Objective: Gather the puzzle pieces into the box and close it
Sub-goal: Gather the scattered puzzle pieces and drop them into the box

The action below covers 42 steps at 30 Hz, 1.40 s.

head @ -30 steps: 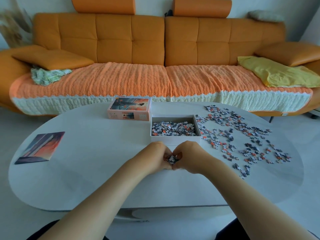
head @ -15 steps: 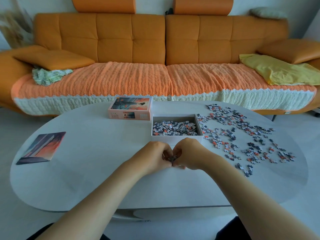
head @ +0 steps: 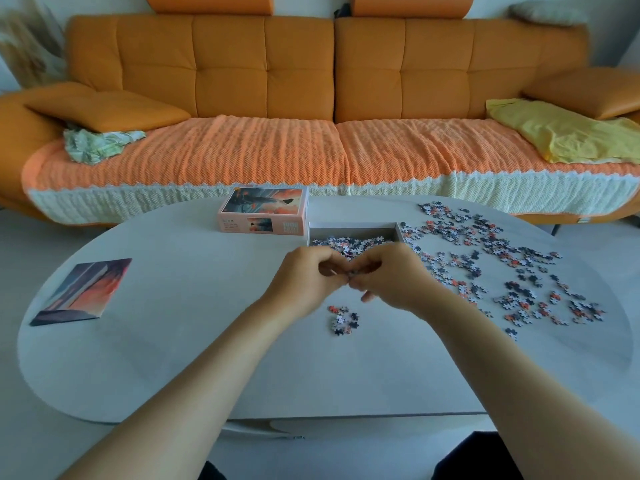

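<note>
Orange sofa [head: 263, 98] fills the background; in front of us sits a pale oval table [head: 180, 341]. On it, toward the far side, the open box tray [head: 353, 230] sits partly filled, long axis running left-right, with its printed lid [head: 265, 213] just beside it on the left and a picture card [head: 83, 292] well off to the left. Loose puzzle pieces [head: 491, 268] spread right of the tray. Our left hand [head: 304, 282] and right hand [head: 391, 278] are cupped together, curled around what look like pieces, raised at the tray's near edge. A small cluster [head: 343, 318] lies on the table just below them. Tray is straight ahead, both hands about equally near.
</note>
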Available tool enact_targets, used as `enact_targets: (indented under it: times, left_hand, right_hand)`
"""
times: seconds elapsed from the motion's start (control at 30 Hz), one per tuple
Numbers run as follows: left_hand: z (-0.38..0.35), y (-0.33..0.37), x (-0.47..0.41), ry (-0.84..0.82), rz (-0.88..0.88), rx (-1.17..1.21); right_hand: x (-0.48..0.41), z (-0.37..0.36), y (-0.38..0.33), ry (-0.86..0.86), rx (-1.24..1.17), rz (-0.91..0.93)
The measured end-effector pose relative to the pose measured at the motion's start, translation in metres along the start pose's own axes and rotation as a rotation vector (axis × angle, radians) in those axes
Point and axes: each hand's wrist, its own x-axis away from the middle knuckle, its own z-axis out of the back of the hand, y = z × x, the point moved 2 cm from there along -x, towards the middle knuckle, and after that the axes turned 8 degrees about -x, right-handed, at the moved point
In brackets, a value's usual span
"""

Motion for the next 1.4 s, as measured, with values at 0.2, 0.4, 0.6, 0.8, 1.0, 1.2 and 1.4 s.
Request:
enact_targets:
  times: [0.2, 0.4, 0.6, 0.8, 1.0, 1.2, 1.4]
  left_hand:
    - [-0.002, 0.014, -0.04, 0.108, -0.027, 0.086]
    - [-0.01, 0.001, -0.05, 0.027, -0.128, -0.299]
    - [0.005, -0.003, -0.036, 0.123, -0.269, -0.355]
    - [0.009, 0.003, 0.0, -0.163, -0.255, -0.434]
    - [-0.004, -0.014, 0.019, -0.43, -0.171, -0.611]
    - [-0.007, -0.012, 0.023, -0.386, -0.151, -0.482]
    - [0.001, -0.019, 0.023, -0.407, -0.132, -0.549]
  right_hand:
    - [-0.027, 0.018, -0.004, 0.257, 0.001, 0.172]
    - [-0.04, 0.018, 0.017, 0.16, 0.291, 0.12]
    - [-0.034, 0.024, 0.01, 0.212, 0.275, 0.275]
    - [-0.008, 0.012, 0.001, -0.046, 0.383, 0.311]
    - [0.014, -0.009, 0.011, -0.298, 0.599, 0.106]
    - [0.018, -0.019, 0.011, -0.221, 0.568, 0.122]
    - [0.023, -0.017, 0.016, -0.284, 0.529, 0.041]
